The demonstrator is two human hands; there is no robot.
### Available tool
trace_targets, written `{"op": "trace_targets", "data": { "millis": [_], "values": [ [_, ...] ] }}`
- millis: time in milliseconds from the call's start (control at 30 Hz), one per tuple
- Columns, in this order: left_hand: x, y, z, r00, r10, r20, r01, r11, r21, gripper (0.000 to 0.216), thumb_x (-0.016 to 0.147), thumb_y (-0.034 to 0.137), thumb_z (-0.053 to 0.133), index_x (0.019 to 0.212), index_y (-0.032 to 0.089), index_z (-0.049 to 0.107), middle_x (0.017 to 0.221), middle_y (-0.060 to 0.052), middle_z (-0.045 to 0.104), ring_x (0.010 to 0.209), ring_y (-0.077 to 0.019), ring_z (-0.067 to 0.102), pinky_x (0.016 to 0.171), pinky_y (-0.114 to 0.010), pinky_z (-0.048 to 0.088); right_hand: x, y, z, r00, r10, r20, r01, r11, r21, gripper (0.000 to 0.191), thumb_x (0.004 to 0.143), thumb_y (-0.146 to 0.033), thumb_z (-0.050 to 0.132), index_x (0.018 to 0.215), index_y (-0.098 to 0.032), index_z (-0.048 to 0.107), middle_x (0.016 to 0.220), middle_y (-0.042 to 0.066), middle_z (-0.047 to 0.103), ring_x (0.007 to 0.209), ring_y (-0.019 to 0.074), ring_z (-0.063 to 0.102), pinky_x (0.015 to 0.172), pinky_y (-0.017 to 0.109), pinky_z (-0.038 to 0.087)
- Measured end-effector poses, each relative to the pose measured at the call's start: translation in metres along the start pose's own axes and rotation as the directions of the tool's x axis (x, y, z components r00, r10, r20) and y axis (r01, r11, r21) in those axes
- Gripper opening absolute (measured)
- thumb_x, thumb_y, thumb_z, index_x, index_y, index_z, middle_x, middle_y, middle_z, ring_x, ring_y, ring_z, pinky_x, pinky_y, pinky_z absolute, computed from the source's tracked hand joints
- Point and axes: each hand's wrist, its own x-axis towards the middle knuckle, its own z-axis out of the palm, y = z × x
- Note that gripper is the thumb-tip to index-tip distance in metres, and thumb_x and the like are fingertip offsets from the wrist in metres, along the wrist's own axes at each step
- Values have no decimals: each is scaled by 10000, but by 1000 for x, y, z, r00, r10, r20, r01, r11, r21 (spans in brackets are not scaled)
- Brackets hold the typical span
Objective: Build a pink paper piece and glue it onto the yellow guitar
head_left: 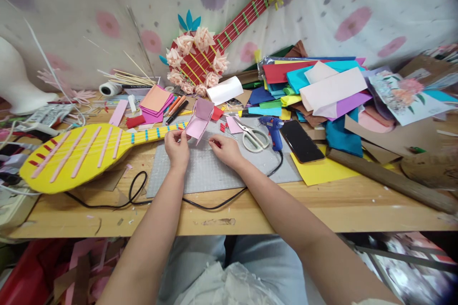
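My left hand [177,148] pinches a folded pink paper [199,123] by its lower left edge and holds it up above the grey cutting mat [200,171]. The paper stands partly unfolded, with creased panels. Just right of it, my right hand [226,150] is closed, thumb and fingertips pressed together; a tiny reddish bit seems to show there, too small to name. Scissors with pale handles [255,139] lie beyond my right hand, next to a blue glue gun [273,132]. Small red strips [223,127] and a pink paper square [234,124] lie behind the hands.
To the left lies a yellow paper lute [80,152]. A red flowered one [198,59] leans on the curtain. Coloured sheets [332,86] pile up at right, near a phone [302,141] and a wooden stick [390,178]. A black cable [214,208] crosses the table front.
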Motion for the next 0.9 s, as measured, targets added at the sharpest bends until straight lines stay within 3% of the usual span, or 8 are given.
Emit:
{"op": "trace_targets", "data": {
  "millis": [267,467,667,900],
  "values": [
    [-7,10,4,995,76,69,-76,997,-1,128,748,280,570,768,160,529,844,-30,498,781,-118,527,652,-254,493,3,-2,3,1000,-24,12,23,998,65,164,809,-250,475,835,-222,634,738,-11,647,630,120,539,601,239,373],
    [-6,8,1,998,55,9,-55,998,4,130,760,281,560,765,161,511,847,-26,499,787,-113,526,697,-264,484,0,2,-3,997,17,76,-33,976,215,275,754,-292,563,1011,-195,568,746,-6,632,622,104,540,627,237,410],
    [-5,9,-1,999,40,-2,-40,999,-7,129,760,277,558,768,160,504,855,-24,488,783,-107,521,704,-261,488,-4,3,-9,996,36,87,-56,969,239,125,762,-256,536,828,-176,604,684,-10,610,597,94,523,588,221,390],
    [-11,17,2,993,74,94,-71,997,-31,117,760,272,554,777,163,518,863,-30,475,793,-113,519,662,-245,511,0,-2,-6,996,25,82,-41,980,195,153,800,-246,492,824,-180,628,685,-4,636,598,101,525,587,222,374]
  ]
}}
